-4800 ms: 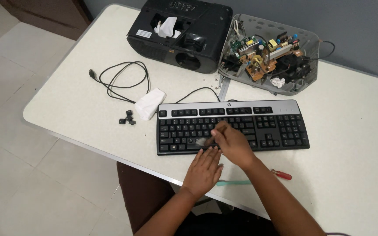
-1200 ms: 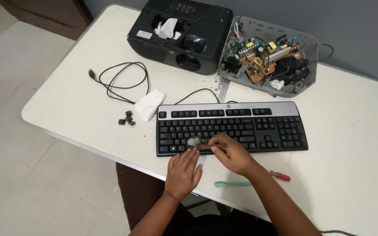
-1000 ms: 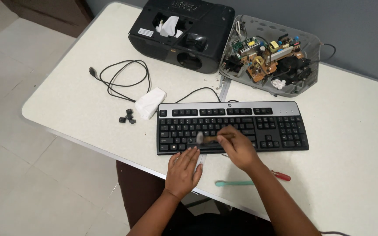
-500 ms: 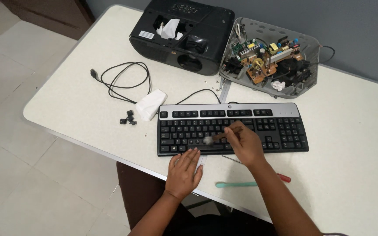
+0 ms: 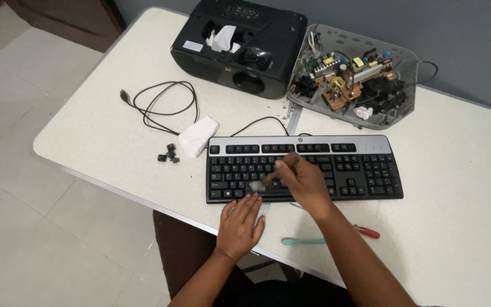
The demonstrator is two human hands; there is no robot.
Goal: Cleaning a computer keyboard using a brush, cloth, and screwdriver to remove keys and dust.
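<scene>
A pale speckled counter (image 5: 103, 119) with rounded corners stands on a glossy light tile floor (image 5: 24, 250), with a grey wall (image 5: 461, 40) behind it and a dark wooden cabinet (image 5: 69, 17) at the far left. A black and silver keyboard (image 5: 336, 149) lies near the front edge. The right hand (image 5: 305, 182) is closed around a small brush (image 5: 257, 185), whose bristles, blurred, touch the lower rows of keys. The left hand (image 5: 240, 224) lies open and flat on the counter, fingertips touching the keyboard's front edge. Just beside the right forearm lie a teal tool (image 5: 302, 241) and a red-handled screwdriver (image 5: 367, 232). Left of the keyboard sit a crumpled white tissue (image 5: 198, 136), a few loose black keycaps (image 5: 167, 154) and a coiled black cable (image 5: 163, 105). At the back stand a black projector (image 5: 240, 40) and, touching it, an opened grey casing with circuit boards (image 5: 353, 79)
</scene>
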